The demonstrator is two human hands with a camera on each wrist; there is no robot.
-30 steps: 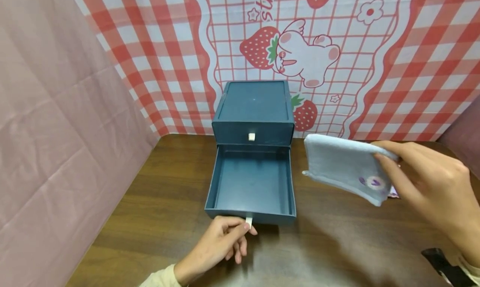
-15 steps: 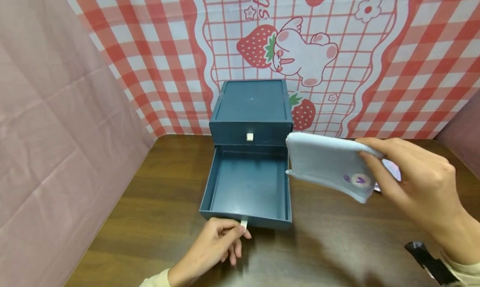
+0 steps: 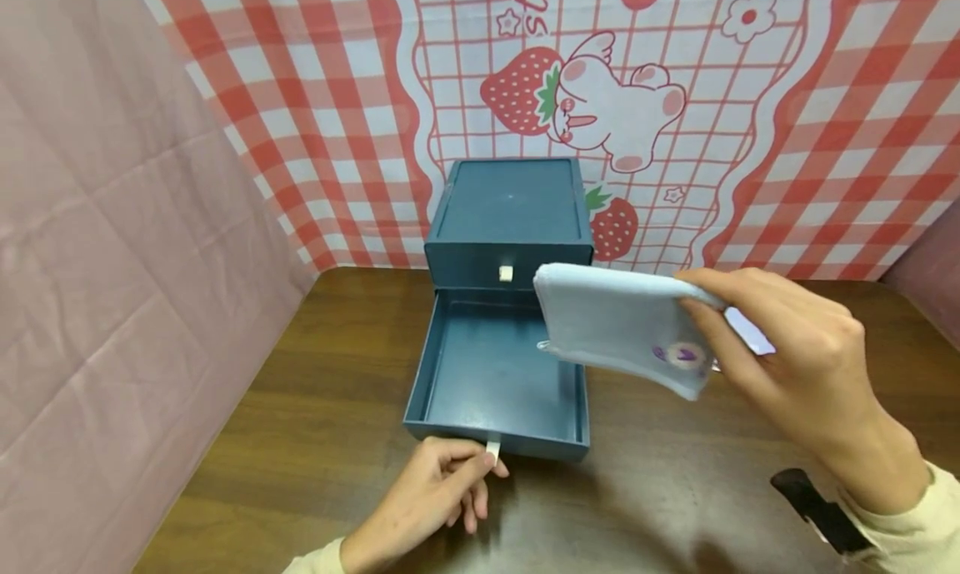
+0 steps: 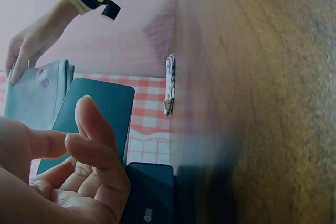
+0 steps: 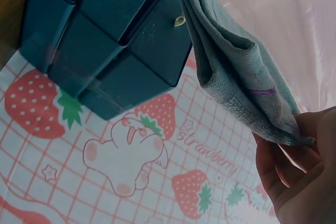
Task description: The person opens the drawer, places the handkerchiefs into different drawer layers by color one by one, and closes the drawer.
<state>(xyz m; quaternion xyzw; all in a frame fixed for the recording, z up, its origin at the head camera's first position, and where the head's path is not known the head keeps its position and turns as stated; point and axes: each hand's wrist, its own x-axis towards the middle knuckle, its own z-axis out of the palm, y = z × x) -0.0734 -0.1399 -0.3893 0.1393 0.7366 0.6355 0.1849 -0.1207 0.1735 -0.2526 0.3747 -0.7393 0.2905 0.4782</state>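
My right hand (image 3: pixel 795 357) pinches the right end of a folded light-blue towel (image 3: pixel 615 320) with a small embroidered figure near its lower corner. The towel is held in the air, its left part above the right side of a pulled-out drawer (image 3: pixel 495 374). Folded layers of the towel (image 5: pixel 236 72) show in the right wrist view. At the drawer's front, the fingers of my left hand (image 3: pixel 442 482) pinch its white pull tab (image 3: pixel 492 451). No contents show in the visible part of the drawer, which belongs to a dark blue two-drawer cabinet (image 3: pixel 513 199).
The upper drawer (image 3: pixel 465 266) is closed. A pale purple item (image 3: pixel 750 331) lies on the wooden table (image 3: pixel 300 407), partly hidden behind my right hand. Behind the cabinet hangs a checked strawberry cloth (image 3: pixel 345 141); a pink cloth (image 3: pixel 112 224) hangs at left.
The right hand has carried the towel leftward, from beside the drawer to partly over it. The left hand keeps its pinch on the tab, and the drawer stays pulled out.
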